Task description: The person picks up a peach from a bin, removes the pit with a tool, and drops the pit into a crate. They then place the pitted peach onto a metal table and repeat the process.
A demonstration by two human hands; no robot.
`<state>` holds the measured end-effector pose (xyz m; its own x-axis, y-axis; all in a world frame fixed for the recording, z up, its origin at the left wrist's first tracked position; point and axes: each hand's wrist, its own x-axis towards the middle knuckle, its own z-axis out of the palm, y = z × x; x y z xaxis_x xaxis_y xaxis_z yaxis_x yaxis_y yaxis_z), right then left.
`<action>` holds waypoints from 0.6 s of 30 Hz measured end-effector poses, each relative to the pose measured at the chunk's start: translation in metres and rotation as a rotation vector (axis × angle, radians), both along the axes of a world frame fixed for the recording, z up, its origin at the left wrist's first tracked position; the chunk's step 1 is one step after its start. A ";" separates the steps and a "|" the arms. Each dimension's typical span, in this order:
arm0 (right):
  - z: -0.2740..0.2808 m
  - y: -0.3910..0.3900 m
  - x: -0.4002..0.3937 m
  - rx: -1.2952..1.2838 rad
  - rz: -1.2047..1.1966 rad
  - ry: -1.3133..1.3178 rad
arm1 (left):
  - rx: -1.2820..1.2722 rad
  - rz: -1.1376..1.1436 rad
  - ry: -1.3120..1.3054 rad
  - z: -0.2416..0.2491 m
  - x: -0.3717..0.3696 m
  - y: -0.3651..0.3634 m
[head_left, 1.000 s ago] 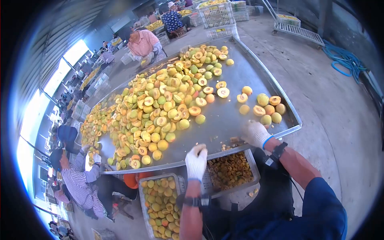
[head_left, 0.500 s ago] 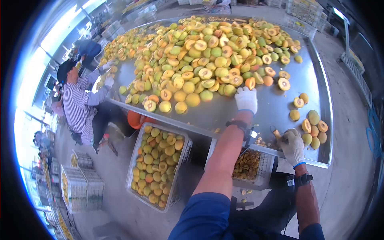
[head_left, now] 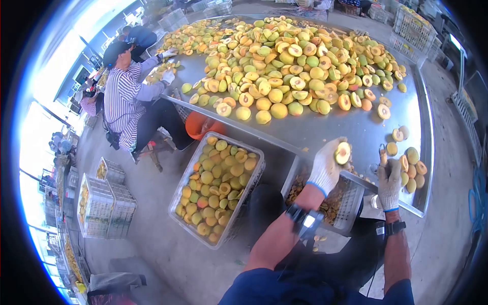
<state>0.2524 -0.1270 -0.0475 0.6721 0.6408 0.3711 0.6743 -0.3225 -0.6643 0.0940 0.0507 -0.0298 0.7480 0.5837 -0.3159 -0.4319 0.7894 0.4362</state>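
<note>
My left hand (head_left: 325, 165), in a white knitted glove, is closed around a halved peach (head_left: 342, 153), its cut face turned outward. To the right, my gloved right hand (head_left: 389, 183) grips a small tool (head_left: 383, 156) with a light handle and a looped metal end pointing up. Both hands are over the near edge of the metal table (head_left: 351, 129). Just past my right hand lies a small group of peaches (head_left: 413, 154), some cut. The big pile of whole and halved peaches (head_left: 284, 66) covers the far part of the table.
Below the table edge stands a crate of pits and scraps (head_left: 333, 201). A crate of peaches (head_left: 216, 188) is to its left, near an orange bucket (head_left: 201, 126). A co-worker in a striped top (head_left: 124, 101) sits at the table's left side. Stacked crates (head_left: 107, 203) stand farther left.
My left hand has drawn back from the pile toward my right hand, now with a halved peach in it. My right hand still grips the tool, now upright. The view has shifted.
</note>
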 end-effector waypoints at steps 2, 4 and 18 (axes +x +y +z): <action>0.021 0.007 -0.037 0.168 0.052 0.106 | -0.125 0.020 -0.095 -0.006 -0.034 -0.014; 0.061 0.004 -0.084 0.027 0.155 0.474 | -0.124 0.061 -0.091 0.010 -0.064 -0.026; 0.063 -0.011 -0.181 -0.259 0.357 0.357 | -0.026 0.211 -0.016 0.007 -0.123 -0.068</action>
